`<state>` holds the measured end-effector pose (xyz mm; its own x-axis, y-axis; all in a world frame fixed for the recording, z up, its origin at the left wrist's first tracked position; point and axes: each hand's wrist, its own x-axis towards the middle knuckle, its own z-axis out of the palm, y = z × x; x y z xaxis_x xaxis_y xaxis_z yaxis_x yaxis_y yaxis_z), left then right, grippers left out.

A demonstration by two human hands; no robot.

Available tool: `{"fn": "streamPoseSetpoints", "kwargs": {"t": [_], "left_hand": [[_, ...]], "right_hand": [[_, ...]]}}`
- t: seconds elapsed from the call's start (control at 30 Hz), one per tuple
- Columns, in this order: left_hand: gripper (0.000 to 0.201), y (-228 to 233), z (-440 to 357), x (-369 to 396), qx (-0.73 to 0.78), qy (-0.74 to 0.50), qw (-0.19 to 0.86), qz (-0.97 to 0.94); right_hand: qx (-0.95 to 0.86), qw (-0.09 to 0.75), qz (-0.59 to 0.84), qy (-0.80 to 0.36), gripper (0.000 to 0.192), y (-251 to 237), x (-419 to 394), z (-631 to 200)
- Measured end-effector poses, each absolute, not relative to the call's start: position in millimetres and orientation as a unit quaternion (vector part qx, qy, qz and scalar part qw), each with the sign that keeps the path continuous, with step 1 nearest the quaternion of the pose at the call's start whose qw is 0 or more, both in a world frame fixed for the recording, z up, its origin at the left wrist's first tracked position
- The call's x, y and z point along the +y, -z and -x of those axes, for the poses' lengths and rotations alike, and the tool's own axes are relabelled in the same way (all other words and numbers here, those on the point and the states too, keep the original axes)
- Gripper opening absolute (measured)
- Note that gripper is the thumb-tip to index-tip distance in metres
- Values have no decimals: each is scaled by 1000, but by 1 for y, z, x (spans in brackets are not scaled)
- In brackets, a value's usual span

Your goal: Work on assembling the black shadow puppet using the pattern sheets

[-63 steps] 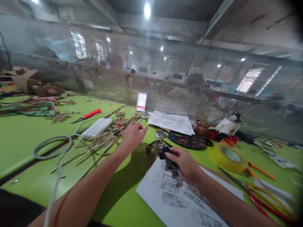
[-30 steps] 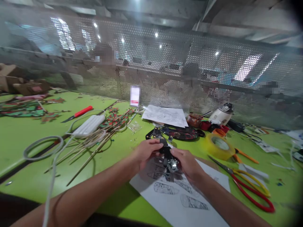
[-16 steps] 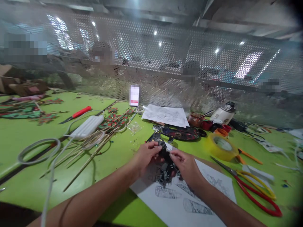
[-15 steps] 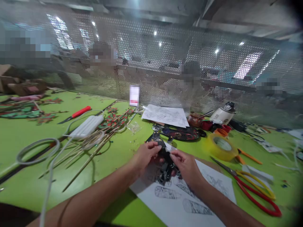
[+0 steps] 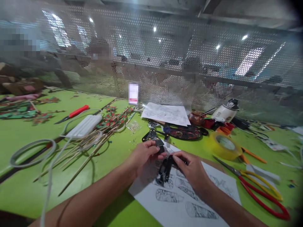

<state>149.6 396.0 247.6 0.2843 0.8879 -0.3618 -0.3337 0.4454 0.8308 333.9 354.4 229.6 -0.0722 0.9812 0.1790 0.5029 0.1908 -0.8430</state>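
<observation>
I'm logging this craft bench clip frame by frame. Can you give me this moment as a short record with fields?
left hand: pinches one end of the black cut-out
right hand: grips the cut-out's other end
under the hands: printed sheet of patterned shapes
table: green
left of the hands: sticks, white cable, red-handled knife
right of the hands: yellow tape roll, scissors
behind: perforated mesh screen

Green table bearing a printed sheet at near centre; left of sheet, bamboo sticks and white cable; right of sheet, yellow tape roll and red-handled scissors.
</observation>
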Motion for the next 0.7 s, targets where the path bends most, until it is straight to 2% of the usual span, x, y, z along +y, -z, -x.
{"fn": "streamPoseSetpoints", "kwargs": {"t": [0.17, 0.37, 0.57, 0.7], "left_hand": [[15, -249, -153, 390, 431, -389, 756, -303], [8, -243, -157, 382, 446, -368, 740, -344], [10, -238, -163, 373, 435, -366, 744, -352], [19, -234, -166, 371, 424, -374, 739, -365]], "right_hand": [[-667, 425, 561, -247, 25, -228, 360, -341], [-558, 458, 607, -333, 30, -218, 364, -344], [-553, 424, 606, -385, 33, -211, 364, -342], [-621, 357, 614, -331, 36, -215, 362, -339]]}}
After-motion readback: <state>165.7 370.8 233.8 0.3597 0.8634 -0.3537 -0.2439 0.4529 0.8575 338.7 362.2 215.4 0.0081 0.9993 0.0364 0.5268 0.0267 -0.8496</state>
